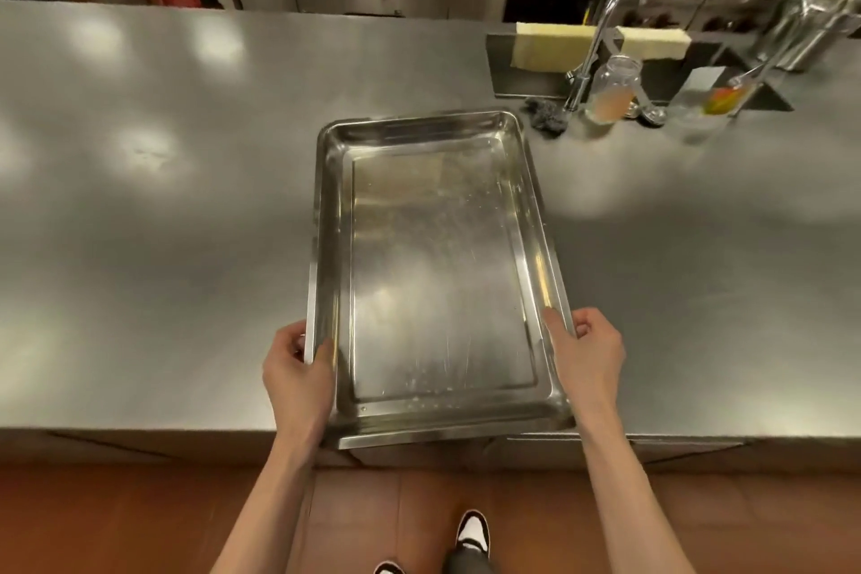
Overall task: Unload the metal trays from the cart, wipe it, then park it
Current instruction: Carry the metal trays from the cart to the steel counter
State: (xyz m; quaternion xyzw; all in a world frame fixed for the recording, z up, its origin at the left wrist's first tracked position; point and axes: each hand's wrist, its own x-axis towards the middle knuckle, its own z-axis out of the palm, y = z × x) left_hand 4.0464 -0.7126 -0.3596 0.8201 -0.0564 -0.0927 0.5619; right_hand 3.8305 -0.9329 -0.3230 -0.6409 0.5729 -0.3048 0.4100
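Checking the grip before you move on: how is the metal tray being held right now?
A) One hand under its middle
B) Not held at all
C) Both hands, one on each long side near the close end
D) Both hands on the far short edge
C: the left hand and right hand each clasp a long rim of the metal tray near its close end, over the steel counter.

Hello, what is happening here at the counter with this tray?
A person holds an empty metal tray by its two long sides, left hand on the left rim and right hand on the right rim. The tray lies over the steel counter, its near end past the counter edge. A sink with faucets is at the back right. No cart is in view.
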